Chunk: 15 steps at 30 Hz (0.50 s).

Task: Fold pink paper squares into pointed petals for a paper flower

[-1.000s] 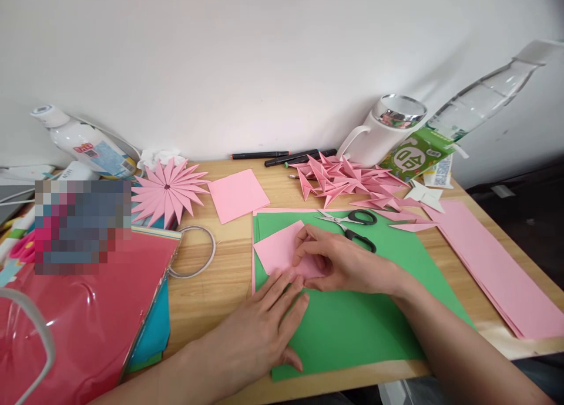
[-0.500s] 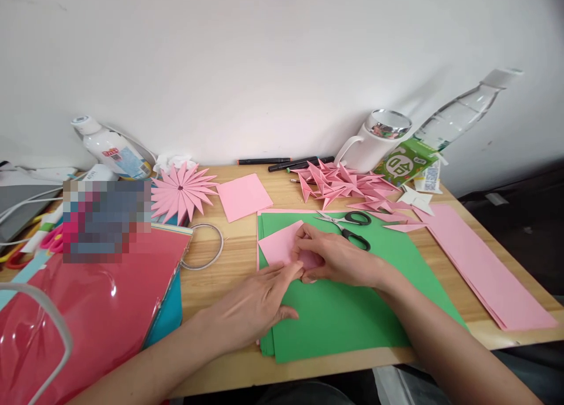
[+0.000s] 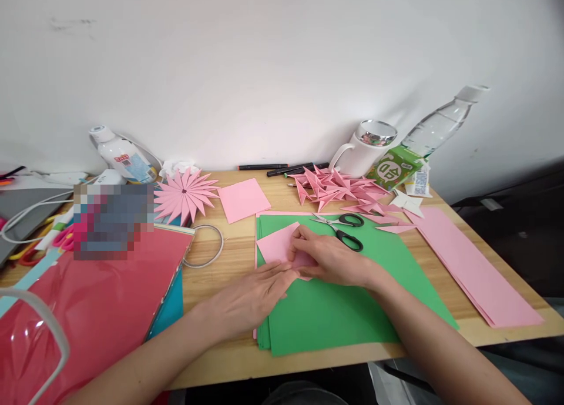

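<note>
A square of pink paper lies on a stack of green paper. My right hand has its fingers curled and pinched on the paper's right part, covering it. Flat along the near edge rests my left hand, its fingers stretched out and touching the paper close to the right fingertips. Black-handled scissors lie with blades apart just beyond my right hand. Folded pink paper points are heaped behind the green stack.
Left of the green stack are a tape roll, a pink paper star and a red plastic-covered pack. Pink squares lie at the back, pink strips at right. A white mug and a clear bottle stand by the wall.
My left thumb has drawn in beside its fingers, and the left hand lies flatter near the paper's edge. The right hand keeps its pinch. The whole view has shifted slightly.
</note>
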{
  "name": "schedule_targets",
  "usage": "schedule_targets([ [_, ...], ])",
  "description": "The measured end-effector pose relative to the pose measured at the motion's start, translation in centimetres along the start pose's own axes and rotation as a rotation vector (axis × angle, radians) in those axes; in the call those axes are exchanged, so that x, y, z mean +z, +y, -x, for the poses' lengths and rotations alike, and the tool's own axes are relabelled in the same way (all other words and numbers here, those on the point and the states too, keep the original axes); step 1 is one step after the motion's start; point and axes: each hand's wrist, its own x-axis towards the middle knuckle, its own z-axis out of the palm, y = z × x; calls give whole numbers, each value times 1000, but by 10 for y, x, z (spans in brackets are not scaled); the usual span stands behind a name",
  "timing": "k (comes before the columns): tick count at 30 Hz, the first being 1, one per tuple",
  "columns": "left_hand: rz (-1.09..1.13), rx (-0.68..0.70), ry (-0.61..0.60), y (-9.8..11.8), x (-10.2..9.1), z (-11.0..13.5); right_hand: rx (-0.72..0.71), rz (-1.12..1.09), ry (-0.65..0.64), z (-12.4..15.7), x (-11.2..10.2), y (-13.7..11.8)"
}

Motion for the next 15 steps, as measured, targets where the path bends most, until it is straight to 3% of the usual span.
schedule_targets([
  [5,-100,77,30,-1,2,-1,10,31,-27,1,-3,-1],
  [15,-89,-31,-81,4,-9,0,-33,40,-65,1,-9,2],
])
